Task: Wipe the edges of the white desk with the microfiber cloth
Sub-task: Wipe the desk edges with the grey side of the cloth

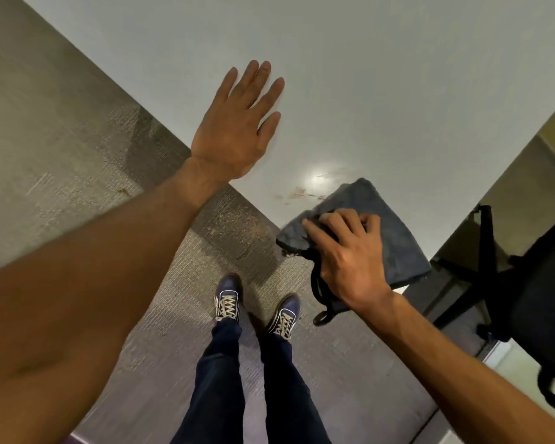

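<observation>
Your right hand (350,251) hid part of the microfiber cloth (394,238), and the cloth hid a stretch of the white desk (366,75) edge. The desk ran off the top and right borders; the black chair (542,299) was cut at the right. The marks (298,195) were too small to identify.
</observation>
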